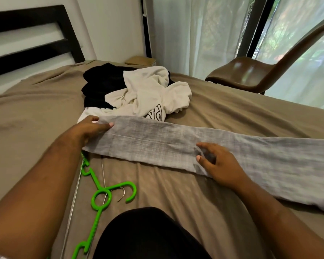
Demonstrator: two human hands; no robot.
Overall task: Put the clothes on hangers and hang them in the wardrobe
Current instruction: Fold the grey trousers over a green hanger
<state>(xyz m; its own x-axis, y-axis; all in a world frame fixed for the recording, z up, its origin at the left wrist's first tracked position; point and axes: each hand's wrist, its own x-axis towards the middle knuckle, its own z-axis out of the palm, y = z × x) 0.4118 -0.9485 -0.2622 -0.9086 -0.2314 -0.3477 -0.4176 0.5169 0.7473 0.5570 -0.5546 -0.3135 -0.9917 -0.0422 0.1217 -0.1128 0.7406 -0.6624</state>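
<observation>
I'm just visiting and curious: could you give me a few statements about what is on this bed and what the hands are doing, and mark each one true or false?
1. The green hanger lies on the bed with no garment on it. True.
2. The grey garment hangs on a hanger. False: it lies folded in a long strip across the bed.
3. The left hand pinches one end of the grey garment. True.
4. The right hand holds a wire hanger. False: it rests with spread fingers on the grey garment, and the wire hanger lies beside the green one.
5. The white sweatshirt is draped over the chair. False: it lies on the bed, partly over a black garment.
</observation>
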